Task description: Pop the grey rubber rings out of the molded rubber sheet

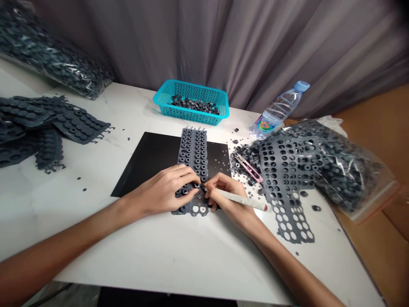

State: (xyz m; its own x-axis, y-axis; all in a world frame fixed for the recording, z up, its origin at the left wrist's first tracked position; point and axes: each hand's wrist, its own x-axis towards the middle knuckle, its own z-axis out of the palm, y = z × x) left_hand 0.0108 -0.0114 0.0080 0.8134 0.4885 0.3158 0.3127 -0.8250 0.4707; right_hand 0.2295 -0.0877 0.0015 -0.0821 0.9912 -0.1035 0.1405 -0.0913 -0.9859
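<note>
A dark grey rubber strip studded with small ring parts lies lengthwise on a black mat. My left hand rests curled on the strip's near end, its fingertips pinching ring parts there. My right hand grips a white pen-like tool, its tip touching the strip beside my left fingertips. The nearest holes of the strip are empty.
A teal basket of loose rings stands behind the mat. Pink snips, emptied perforated sheets and a plastic bag of rings lie right, near a water bottle. Full sheets pile left.
</note>
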